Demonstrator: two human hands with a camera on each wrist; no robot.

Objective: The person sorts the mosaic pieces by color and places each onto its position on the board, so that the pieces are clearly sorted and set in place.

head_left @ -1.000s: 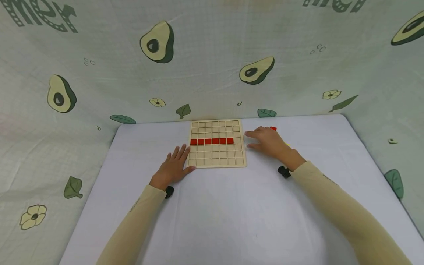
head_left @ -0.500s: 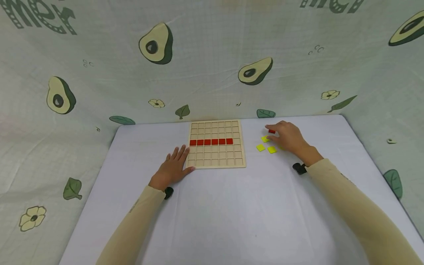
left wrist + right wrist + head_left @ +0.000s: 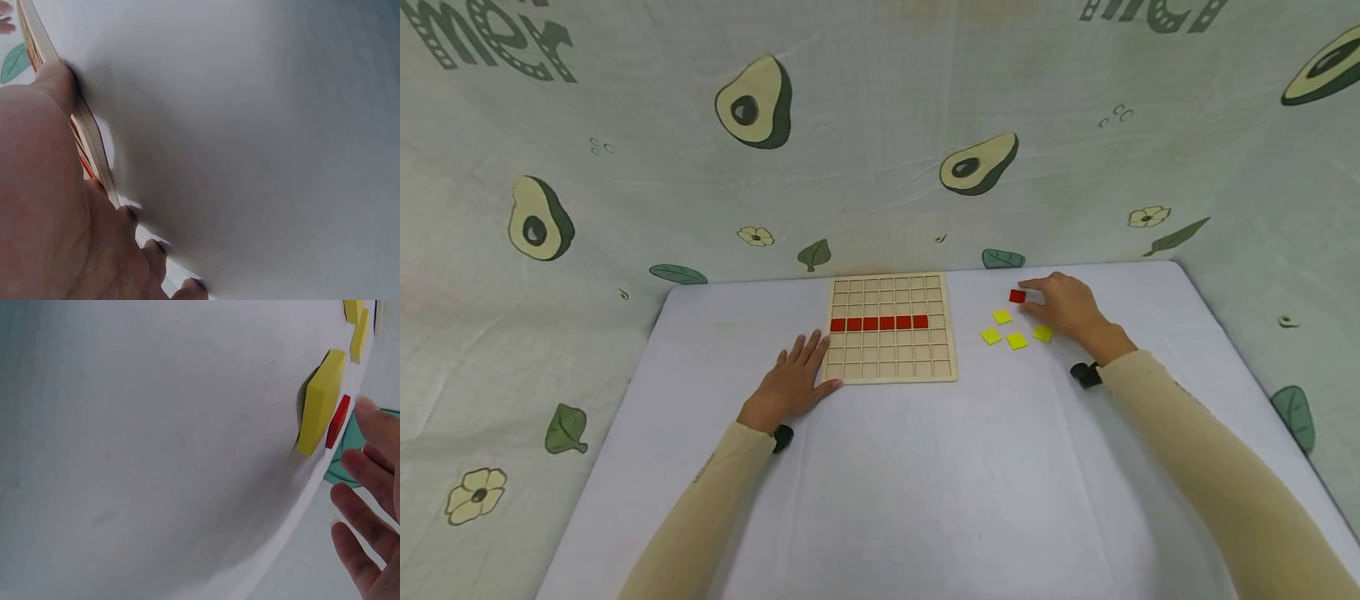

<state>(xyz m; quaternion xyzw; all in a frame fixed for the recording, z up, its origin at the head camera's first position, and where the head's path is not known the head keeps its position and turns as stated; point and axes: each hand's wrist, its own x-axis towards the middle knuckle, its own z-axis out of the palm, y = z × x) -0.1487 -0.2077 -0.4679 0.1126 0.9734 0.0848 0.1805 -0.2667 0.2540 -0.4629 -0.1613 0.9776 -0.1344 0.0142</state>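
A pale wooden grid board (image 3: 891,367) lies at the back of the table, with a row of several red square tiles (image 3: 887,322) in its cells. My left hand (image 3: 790,383) rests spread at its near left corner, thumb and a fingertip touching the board edge. To the right of the board, my right hand (image 3: 1063,307) hovers by a loose red tile (image 3: 1017,296). Its thumb and index finger stand apart on either side of the tile's right end. In the right wrist view this red tile (image 3: 338,422) lies on the table, the fingers loosely bent and holding nothing.
Several yellow square tiles lie just in front of the right hand, among them one yellow tile (image 3: 1017,341) in front and another yellow tile (image 3: 1042,333) under the wrist side. A patterned cloth (image 3: 880,167) stands behind the white table (image 3: 910,483).
My right hand has moved from the board's right edge over to the loose red tile, then slightly farther right, uncovering the yellow tiles. The left hand has stayed in place.
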